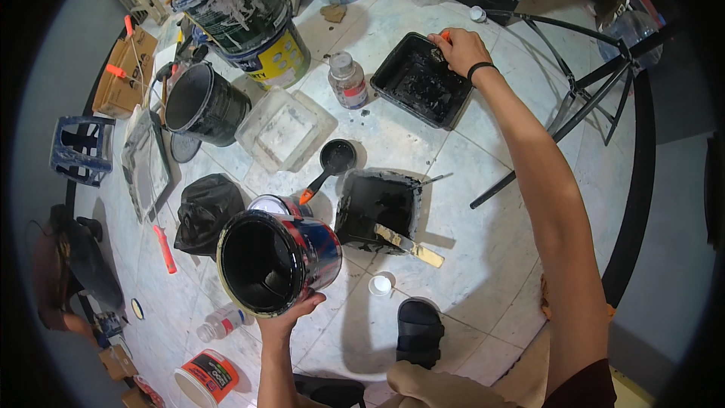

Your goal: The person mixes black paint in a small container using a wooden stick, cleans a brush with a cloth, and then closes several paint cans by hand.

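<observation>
My left hand grips a blue and red paint can low on its side. The can is tilted, and its open mouth shows a dark, black-coated inside. Farther off, my right hand is closed around a small orange handle at the far corner of a black paint tray; what the handle belongs to is mostly hidden. Wet black paint coats the tray. Between the hands stands a square tub of black paint, with a paint-crusted flat stick across its near rim. A black ladle lies beside the tub.
A clear plastic container, a capped bottle and a dark bucket stand farther off. Stacked paint pails are behind them. A black bag sits left, metal stand legs at right. A white cap lies near my foot.
</observation>
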`<state>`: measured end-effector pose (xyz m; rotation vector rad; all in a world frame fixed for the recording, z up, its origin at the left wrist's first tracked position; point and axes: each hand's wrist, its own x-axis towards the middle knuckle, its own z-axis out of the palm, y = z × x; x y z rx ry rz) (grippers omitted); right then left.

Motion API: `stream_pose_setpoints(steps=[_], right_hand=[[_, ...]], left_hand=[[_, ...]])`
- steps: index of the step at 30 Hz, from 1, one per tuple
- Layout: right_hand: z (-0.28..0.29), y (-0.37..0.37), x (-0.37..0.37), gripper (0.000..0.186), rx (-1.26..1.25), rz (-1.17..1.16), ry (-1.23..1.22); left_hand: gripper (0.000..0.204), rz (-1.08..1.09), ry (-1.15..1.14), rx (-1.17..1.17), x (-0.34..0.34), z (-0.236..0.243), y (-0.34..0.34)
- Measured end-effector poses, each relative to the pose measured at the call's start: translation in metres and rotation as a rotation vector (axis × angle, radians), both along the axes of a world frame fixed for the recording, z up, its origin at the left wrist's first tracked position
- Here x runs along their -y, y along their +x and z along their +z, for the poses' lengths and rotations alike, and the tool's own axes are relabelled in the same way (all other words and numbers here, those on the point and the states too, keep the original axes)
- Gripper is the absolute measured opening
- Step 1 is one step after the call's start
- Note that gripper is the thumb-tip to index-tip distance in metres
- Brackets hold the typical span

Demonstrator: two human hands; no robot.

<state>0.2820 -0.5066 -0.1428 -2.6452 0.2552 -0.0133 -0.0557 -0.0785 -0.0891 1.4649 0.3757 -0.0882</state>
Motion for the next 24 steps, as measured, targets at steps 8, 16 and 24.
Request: stream_pose_setpoints(steps=[8,16,24], right_hand=[[0.009,0.002,-0.004,0.044,-0.077,0.012,0.097],[0.055,-0.009,0.02,0.051,0.108,0.019,0.143],[0.019,-0.026,0.02,0.054,0.167,-0.103,0.084]], left_hand=[[0.071,-0.013,0.022,-0.043,-0.003,-0.002,-0.001],[0.075,-0.043,0.015,-0.071,0.001,0.007,-0.001],[0.095,-0.088,0.095,-0.166,-0.008,0.004,-0.005]])
